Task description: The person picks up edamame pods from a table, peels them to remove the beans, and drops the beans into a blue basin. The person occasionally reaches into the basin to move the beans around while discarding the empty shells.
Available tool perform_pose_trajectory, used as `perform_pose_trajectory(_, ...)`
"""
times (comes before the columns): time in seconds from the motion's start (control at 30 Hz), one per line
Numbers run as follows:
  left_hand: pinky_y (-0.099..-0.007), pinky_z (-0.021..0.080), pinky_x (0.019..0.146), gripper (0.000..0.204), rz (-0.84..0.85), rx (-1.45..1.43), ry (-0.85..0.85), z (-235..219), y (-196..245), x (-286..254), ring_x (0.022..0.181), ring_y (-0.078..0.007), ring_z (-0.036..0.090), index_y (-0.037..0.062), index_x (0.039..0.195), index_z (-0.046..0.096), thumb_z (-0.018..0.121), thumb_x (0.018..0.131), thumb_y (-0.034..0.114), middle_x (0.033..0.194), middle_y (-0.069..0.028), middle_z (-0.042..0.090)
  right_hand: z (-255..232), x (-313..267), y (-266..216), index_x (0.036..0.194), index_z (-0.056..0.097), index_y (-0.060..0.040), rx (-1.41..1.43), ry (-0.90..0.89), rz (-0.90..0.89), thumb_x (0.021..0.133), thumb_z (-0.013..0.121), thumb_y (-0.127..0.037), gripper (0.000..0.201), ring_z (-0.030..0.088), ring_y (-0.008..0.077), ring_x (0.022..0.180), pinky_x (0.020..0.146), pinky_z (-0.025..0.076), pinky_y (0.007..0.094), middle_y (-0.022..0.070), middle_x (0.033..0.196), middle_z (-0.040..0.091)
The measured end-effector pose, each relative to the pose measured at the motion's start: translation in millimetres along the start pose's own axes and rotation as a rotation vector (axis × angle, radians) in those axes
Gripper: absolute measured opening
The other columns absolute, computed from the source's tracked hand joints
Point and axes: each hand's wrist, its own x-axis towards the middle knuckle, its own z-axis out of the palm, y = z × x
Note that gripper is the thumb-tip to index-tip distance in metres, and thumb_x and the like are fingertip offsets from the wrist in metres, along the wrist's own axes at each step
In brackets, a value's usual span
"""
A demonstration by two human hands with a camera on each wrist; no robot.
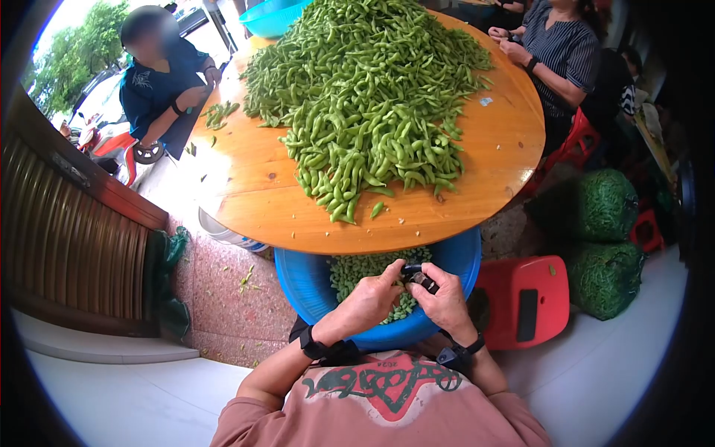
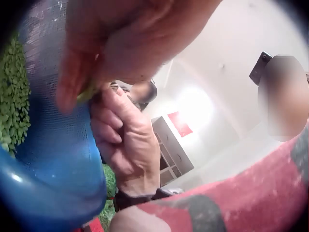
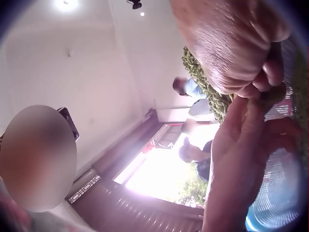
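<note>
My left hand (image 1: 370, 302) and right hand (image 1: 445, 302) meet over a blue plastic basin (image 1: 298, 287), fingertips close together. Between them in the left wrist view is a green bean pod (image 2: 87, 93), which both hands pinch with thumb and fingers; the fingers partly hide it. Something black (image 1: 423, 279) shows at the fingertips in the head view. Shelled green beans (image 1: 357, 274) lie in the basin below the hands. Ahead, a large heap of green bean pods (image 1: 372, 112) covers much of the round wooden table (image 1: 249, 216).
The table edge overhangs the basin's far side. A red plastic stool (image 1: 551, 298) stands at the right, near green mesh sacks (image 1: 607, 276). Another person (image 1: 160, 89) is at the table's left, and one in a striped shirt (image 1: 562, 59) at its right. A light-blue basin (image 1: 272, 18) sits behind the heap.
</note>
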Motion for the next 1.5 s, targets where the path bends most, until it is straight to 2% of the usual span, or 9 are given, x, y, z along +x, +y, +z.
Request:
perform_pose_trajectory(0.07,-0.0343,0.058,0.07,0.047,-0.038,-0.377,-0.014,-3.7,0.6,-1.6,0.076,-0.0236,0.072,-0.0047,0.144,0.033,0.045,0.098,0.0,0.081,-0.0141,0.069,2.7,-0.3,-0.9,0.099,0.062,-0.0008,0.072,-0.021,0.038,0.081,0.07,-0.006,0.02,0.063,0.0304,0.069,0.063,0.05,0.036,0.0168,0.081,0.064)
perform_pose_trajectory(0.17,-0.0326,0.058,0.071,0.046,-0.046,-0.442,0.026,-4.2,5.2,-0.3,0.078,-0.023,0.073,-0.0056,0.143,0.034,0.044,0.099,-0.001,0.085,-0.014,0.068,6.4,1.2,-4.7,0.102,0.061,-0.0004,-0.062,0.048,-0.113,0.081,0.071,-0.006,0.024,0.064,0.0348,0.075,0.066,0.051,0.0385,0.0178,0.087,0.064)
perform_pose_trajectory(0.3,-0.0326,0.058,0.071,0.044,-0.078,-0.538,0.061,2.1,1.9,1.7,0.079,-0.0229,0.072,-0.0054,0.144,0.033,0.042,0.101,0.001,0.09,-0.014,0.066,5.2,4.4,-7.5,0.101,0.061,0.0004,-0.141,0.088,-0.24,0.079,0.07,-0.003,0.023,0.062,0.0291,0.07,0.063,0.049,0.0366,0.0147,0.084,0.062)
perform_pose_trajectory(0.6,-0.0313,0.058,0.075,0.042,-0.182,-0.851,0.076,16.6,-10.7,2.1,0.082,-0.022,0.07,-0.0038,0.144,0.033,0.041,0.104,0.005,0.096,-0.0131,0.064,14.0,5.7,-3.1,0.103,0.058,0.0029,-0.26,0.099,-0.334,0.074,0.066,0.001,0.03,0.061,0.0378,0.078,0.066,0.05,0.0419,0.0183,0.086,0.059)
perform_pose_trajectory(0.8,-0.0305,0.057,0.073,0.044,-0.175,-0.492,0.051,0.4,-1.5,-2.3,0.084,-0.0232,0.07,-0.0028,0.141,0.037,0.05,0.099,0.004,0.1,-0.0147,0.066,18.4,9.5,3.0,0.105,0.057,0.0025,-0.198,0.107,-0.321,0.074,0.064,0.001,0.032,0.062,0.0404,0.079,0.067,0.051,0.0445,0.0199,0.088,0.059)
perform_pose_trajectory(0.87,-0.0338,0.057,0.07,0.04,0.174,0.015,0.337,3.4,-7.2,-3.2,0.08,-0.0294,0.069,-0.0022,0.133,0.046,0.055,0.094,0.002,0.097,-0.0143,0.065,14.2,9.2,-1.9,0.103,0.058,0.0014,-0.124,0.048,-0.162,0.073,0.065,0.0,0.031,0.063,0.0401,0.079,0.066,0.051,0.0443,0.02,0.087,0.061)
perform_pose_trajectory(1.07,-0.0394,0.055,0.068,0.042,0.43,0.482,0.223,-5.2,-0.8,-8.2,0.082,-0.0312,0.065,-0.0016,0.117,0.056,0.063,0.076,0.001,0.102,-0.0132,0.057,13.0,10.5,-8.1,0.095,0.059,0.0012,-0.054,0.027,-0.054,0.076,0.07,-0.005,0.023,0.065,0.0405,0.072,0.06,0.05,0.0405,0.0213,0.076,0.061)
perform_pose_trajectory(1.33,-0.0372,0.057,0.065,0.046,0.366,0.489,0.135,-8.0,2.2,-7.2,0.079,-0.0323,0.066,-0.004,0.118,0.052,0.063,0.074,-0.001,0.103,-0.0168,0.056,14.8,11.1,-7.9,0.096,0.061,0.0007,0.062,0.041,0.037,0.077,0.068,-0.006,0.021,0.064,0.019,0.063,0.058,0.049,0.034,0.0155,0.071,0.063)
perform_pose_trajectory(1.5,-0.0396,0.057,0.065,0.038,0.286,0.342,0.392,-15.0,1.7,-1.6,0.08,-0.0322,0.067,-0.0011,0.118,0.054,0.062,0.08,-0.004,0.106,-0.0171,0.06,11.3,16.5,5.6,0.099,0.063,0.0005,0.246,-0.003,0.117,0.078,0.063,-0.003,0.021,0.054,0.0093,0.058,0.052,0.044,0.0284,0.0048,0.067,0.059)
